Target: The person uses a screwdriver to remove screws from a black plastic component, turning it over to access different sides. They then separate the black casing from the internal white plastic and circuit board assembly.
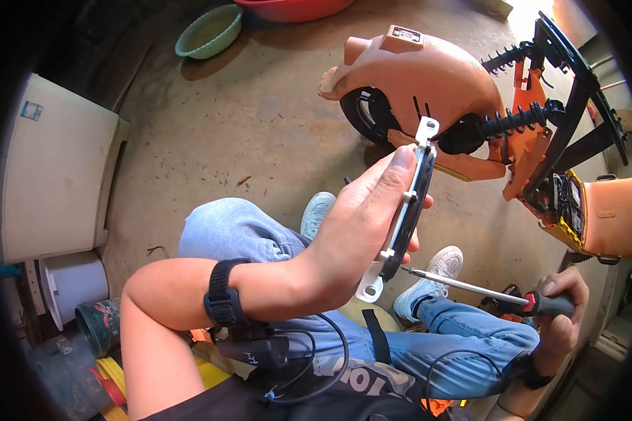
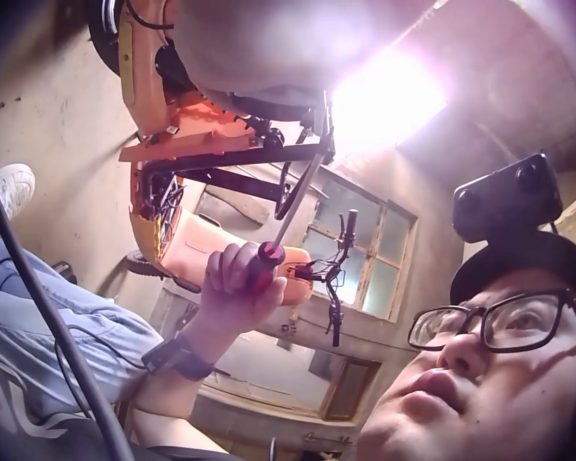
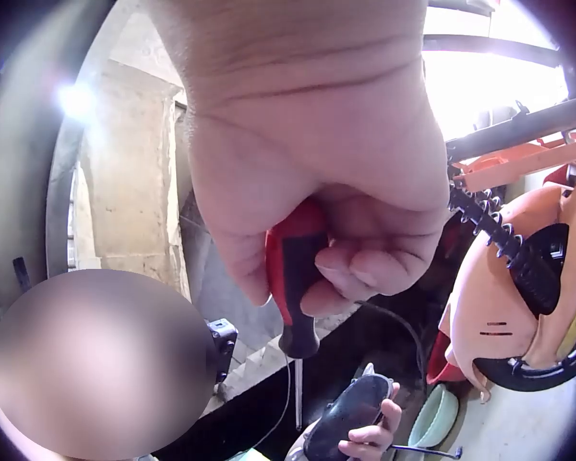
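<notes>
My left hand [image 1: 351,217] holds a flat black part [image 1: 416,210] on edge, thumb along its pale rim and fingers behind it. White tabs with holes stick out at both ends, the upper tab [image 1: 428,128] and the lower tab [image 1: 371,289]. In the right wrist view the part shows a dark, glossy rounded face [image 3: 344,423]. My right hand [image 1: 574,289] grips a screwdriver [image 1: 551,306] by its red and black handle. Its steel shaft [image 1: 470,287] points left, with the tip right at the part's lower end. In the left wrist view the right hand [image 2: 238,288] wraps the handle.
An orange scooter with a rear fender [image 1: 435,77], black springs [image 1: 519,119] and a dark frame stands ahead and right. Far off are a green bowl [image 1: 211,34] and a red basin [image 1: 295,7]. A white box [image 1: 56,168] and buckets [image 1: 77,281] stand left. A cable [image 1: 344,351] crosses my lap.
</notes>
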Action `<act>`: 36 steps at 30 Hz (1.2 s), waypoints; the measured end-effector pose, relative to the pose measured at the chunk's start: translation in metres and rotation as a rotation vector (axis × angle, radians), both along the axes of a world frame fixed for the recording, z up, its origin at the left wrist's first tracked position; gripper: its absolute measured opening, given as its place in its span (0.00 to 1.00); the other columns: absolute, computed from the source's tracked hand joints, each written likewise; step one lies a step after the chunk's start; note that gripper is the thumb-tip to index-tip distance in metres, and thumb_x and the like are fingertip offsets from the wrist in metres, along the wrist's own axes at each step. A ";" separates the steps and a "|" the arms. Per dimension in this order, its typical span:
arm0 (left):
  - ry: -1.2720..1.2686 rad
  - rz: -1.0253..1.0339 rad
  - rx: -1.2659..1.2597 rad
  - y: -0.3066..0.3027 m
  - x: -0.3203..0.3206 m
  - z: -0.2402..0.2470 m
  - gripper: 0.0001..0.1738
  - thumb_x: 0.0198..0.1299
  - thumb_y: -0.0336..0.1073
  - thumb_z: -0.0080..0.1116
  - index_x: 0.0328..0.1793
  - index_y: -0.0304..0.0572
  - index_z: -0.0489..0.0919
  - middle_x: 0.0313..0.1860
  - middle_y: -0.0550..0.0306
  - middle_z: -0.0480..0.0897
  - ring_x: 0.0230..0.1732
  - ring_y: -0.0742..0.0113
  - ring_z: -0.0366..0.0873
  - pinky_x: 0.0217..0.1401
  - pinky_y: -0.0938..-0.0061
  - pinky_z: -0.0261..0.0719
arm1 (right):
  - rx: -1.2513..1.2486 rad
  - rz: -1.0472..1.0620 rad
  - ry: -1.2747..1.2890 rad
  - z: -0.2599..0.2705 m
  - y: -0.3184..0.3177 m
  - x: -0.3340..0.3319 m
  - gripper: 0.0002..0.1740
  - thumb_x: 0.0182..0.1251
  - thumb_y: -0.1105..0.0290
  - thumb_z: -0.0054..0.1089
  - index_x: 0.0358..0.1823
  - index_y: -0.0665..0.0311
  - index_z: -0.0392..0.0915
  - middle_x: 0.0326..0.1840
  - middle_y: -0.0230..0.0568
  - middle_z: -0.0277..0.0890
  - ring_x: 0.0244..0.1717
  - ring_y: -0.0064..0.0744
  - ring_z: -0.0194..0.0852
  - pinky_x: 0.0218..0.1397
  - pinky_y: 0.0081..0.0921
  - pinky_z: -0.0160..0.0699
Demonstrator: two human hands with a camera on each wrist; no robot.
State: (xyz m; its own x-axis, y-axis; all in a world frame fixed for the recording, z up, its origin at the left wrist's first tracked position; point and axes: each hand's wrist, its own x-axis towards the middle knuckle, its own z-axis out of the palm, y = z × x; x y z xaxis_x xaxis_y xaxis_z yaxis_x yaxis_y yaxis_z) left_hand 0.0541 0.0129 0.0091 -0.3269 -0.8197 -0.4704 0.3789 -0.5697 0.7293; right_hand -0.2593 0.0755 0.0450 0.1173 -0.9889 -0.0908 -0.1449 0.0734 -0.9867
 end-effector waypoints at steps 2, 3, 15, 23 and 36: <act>-0.011 -0.016 -0.005 0.001 0.000 0.000 0.35 0.73 0.67 0.41 0.60 0.38 0.71 0.47 0.54 0.79 0.30 0.76 0.78 0.33 0.80 0.78 | -0.008 -0.010 0.003 -0.001 0.000 0.003 0.34 0.51 0.43 0.73 0.39 0.69 0.72 0.24 0.34 0.67 0.18 0.20 0.65 0.23 0.18 0.60; -0.013 -0.012 -0.012 0.001 -0.001 0.000 0.35 0.73 0.67 0.41 0.59 0.38 0.71 0.48 0.54 0.79 0.30 0.76 0.78 0.32 0.80 0.78 | -0.015 -0.020 0.008 -0.001 0.000 0.004 0.33 0.51 0.44 0.73 0.38 0.69 0.73 0.25 0.34 0.66 0.18 0.20 0.65 0.24 0.19 0.61; -0.014 -0.024 -0.034 0.002 -0.002 -0.004 0.34 0.75 0.65 0.39 0.65 0.41 0.70 0.48 0.55 0.78 0.31 0.77 0.78 0.32 0.82 0.80 | 0.020 -0.055 0.036 0.003 0.000 0.010 0.33 0.49 0.45 0.73 0.39 0.70 0.73 0.26 0.34 0.66 0.19 0.20 0.67 0.26 0.19 0.63; -0.046 -0.053 -0.054 0.002 -0.002 -0.005 0.35 0.74 0.66 0.39 0.66 0.42 0.69 0.47 0.56 0.78 0.31 0.78 0.78 0.33 0.82 0.79 | 0.048 -0.046 0.043 0.004 0.000 0.011 0.34 0.48 0.45 0.73 0.39 0.70 0.74 0.26 0.35 0.69 0.20 0.21 0.68 0.26 0.18 0.64; -0.100 0.108 -0.127 0.001 -0.001 0.002 0.41 0.73 0.67 0.42 0.78 0.46 0.60 0.52 0.54 0.76 0.33 0.78 0.77 0.34 0.83 0.79 | 0.176 -0.072 -0.044 -0.004 -0.006 0.020 0.40 0.41 0.47 0.76 0.47 0.63 0.63 0.32 0.38 0.69 0.21 0.19 0.64 0.24 0.13 0.63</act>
State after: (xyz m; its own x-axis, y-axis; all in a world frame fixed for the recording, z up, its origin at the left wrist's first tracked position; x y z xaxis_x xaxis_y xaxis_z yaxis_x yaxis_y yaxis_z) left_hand 0.0533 0.0140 0.0106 -0.1903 -0.9025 -0.3864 0.3546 -0.4302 0.8302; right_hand -0.2392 0.0699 0.0406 0.0545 -0.9642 -0.2596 -0.0904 0.2541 -0.9629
